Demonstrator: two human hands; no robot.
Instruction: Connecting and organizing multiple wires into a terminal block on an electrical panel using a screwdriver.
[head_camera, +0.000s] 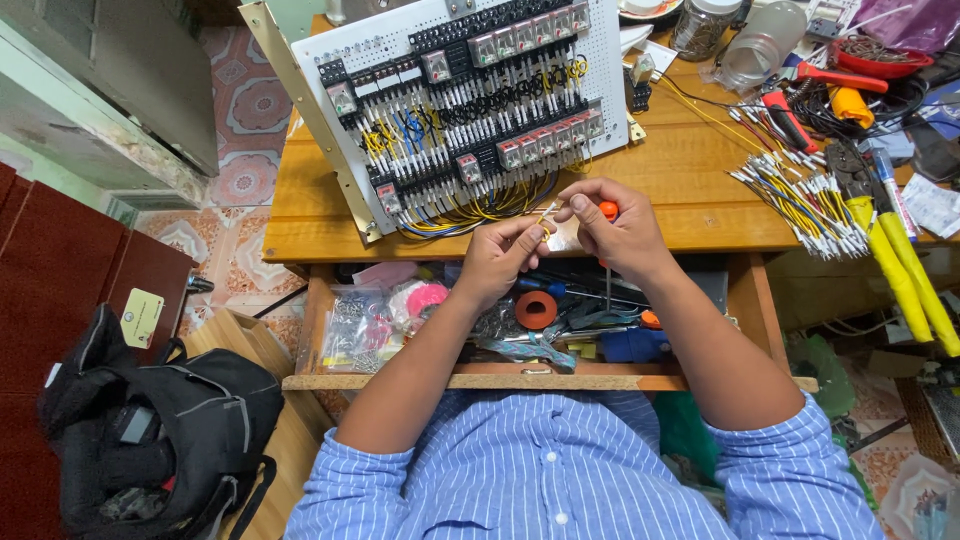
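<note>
The left hand (497, 256) and the right hand (612, 232) are meeting over the front edge of the wooden table (690, 175), fingertips nearly touching. Between them a short yellow wire (546, 213) is being pinched; most of it is hiding behind the fingers, so only its pale tipped end is showing, and how the fingertips are seating on it is hard to make out. The left fingers are curling closed around the wire's near end. The right fingers are closing on the wire's other side while also wrapping a screwdriver (607, 222), whose orange handle cap is peeking out above the knuckles and whose thin shaft is dropping straight down below the palm toward the open drawer (520, 378).

The wire's long axis is running roughly from the left fingertips up and away toward the white relay panel (470, 100), which is leaning just beyond the fingers with loops of yellow and blue wiring hanging at its lower edge.

To the right of the right fingers, a bare stretch of tabletop is leaving room before a bundle of cut wires (800, 205) and yellow-handled pliers (900, 260). Under the wrists the drawer's clutter is partly being covered by the forearms.
</note>
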